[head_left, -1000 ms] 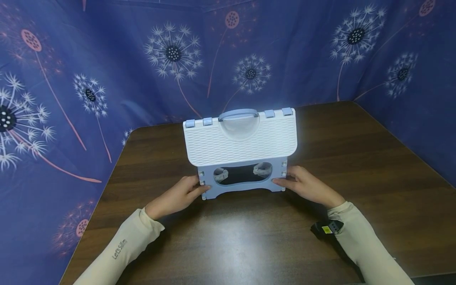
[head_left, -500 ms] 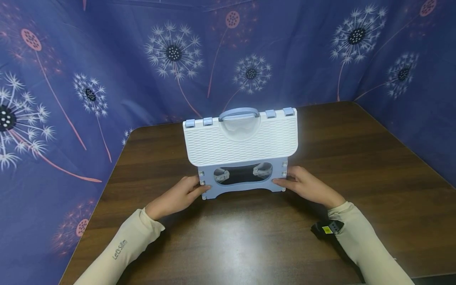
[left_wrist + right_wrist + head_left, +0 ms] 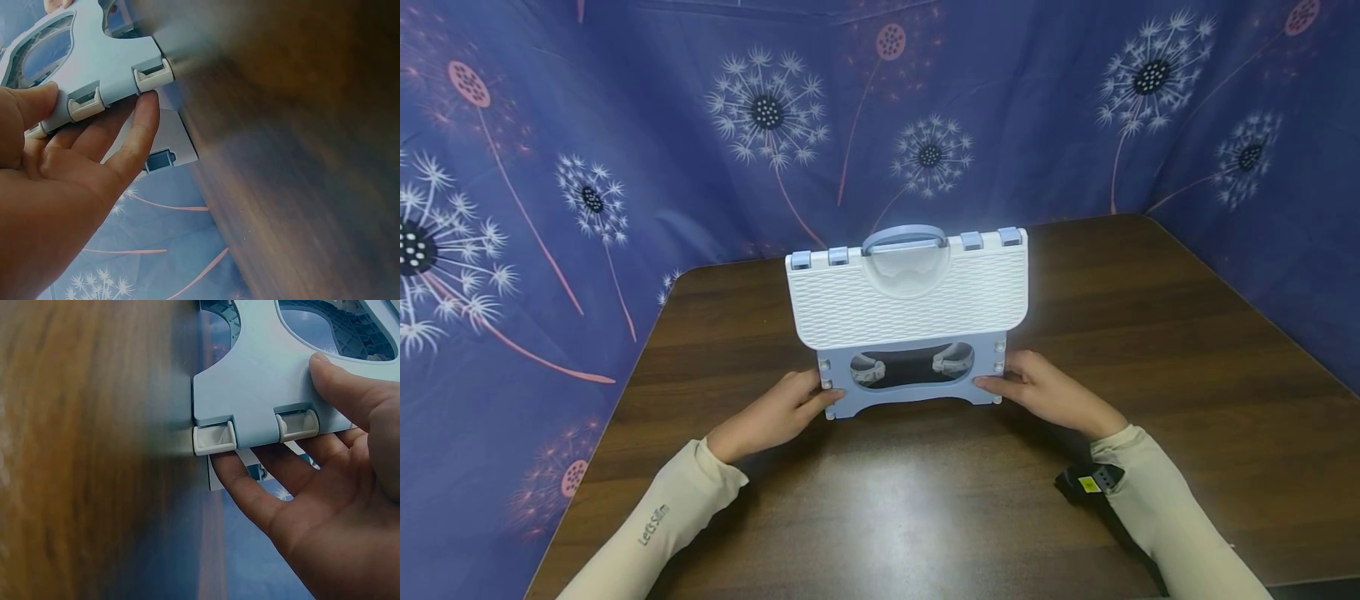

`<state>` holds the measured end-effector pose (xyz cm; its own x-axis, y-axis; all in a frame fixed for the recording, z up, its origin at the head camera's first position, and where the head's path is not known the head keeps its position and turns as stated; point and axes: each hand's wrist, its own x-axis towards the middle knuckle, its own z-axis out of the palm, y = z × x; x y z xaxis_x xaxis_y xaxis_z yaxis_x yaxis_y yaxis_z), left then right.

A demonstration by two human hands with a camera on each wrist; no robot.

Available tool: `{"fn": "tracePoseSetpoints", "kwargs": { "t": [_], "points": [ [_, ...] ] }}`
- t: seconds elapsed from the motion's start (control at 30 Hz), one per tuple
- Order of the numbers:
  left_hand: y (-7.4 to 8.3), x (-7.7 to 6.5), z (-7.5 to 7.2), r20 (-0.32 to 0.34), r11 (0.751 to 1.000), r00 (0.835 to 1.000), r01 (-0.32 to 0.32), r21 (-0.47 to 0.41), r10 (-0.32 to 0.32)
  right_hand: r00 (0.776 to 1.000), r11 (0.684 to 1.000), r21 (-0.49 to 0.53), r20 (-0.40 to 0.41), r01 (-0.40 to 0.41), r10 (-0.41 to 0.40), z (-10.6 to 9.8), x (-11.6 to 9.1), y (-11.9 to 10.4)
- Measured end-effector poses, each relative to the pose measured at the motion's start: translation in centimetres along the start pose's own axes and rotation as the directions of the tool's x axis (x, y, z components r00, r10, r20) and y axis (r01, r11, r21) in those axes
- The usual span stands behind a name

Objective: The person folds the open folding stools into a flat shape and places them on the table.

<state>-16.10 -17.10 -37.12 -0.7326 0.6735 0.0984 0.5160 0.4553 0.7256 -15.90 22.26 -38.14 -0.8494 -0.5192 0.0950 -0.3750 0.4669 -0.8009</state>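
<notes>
A folding step stool (image 3: 913, 308) with a white textured top and light blue legs stands on the wooden table in the head view. Its blue carry handle (image 3: 904, 237) sticks up at the top's far edge. My left hand (image 3: 778, 414) grips the left edge of the near leg panel, thumb on the front face and fingers round the hinged side, as the left wrist view shows. On the opposite edge, my right hand (image 3: 1048, 392) holds the panel (image 3: 250, 375) the same way. Part of the far legs is hidden behind the near panel.
The brown wooden table (image 3: 895, 508) extends around the stool on every side. Behind and beside it hangs a blue curtain (image 3: 850, 125) with dandelion prints. A black strap with a yellow label (image 3: 1088, 483) sits at my right wrist.
The stool's top and handle have shifted very slightly, the handle appearing a little higher. Both hands keep their hold in the same places.
</notes>
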Motion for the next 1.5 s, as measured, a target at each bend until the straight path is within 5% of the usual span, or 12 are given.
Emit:
{"fn": "tracePoseSetpoints", "kwargs": {
  "t": [1.5],
  "points": [
    [0.14, -0.02, 0.17, -0.002, 1.0, 1.0, -0.017, 0.01, 0.017, 1.0, 1.0, 0.0, 0.011, 0.014, -0.014, -0.02, -0.12, -0.07]
  ]
}}
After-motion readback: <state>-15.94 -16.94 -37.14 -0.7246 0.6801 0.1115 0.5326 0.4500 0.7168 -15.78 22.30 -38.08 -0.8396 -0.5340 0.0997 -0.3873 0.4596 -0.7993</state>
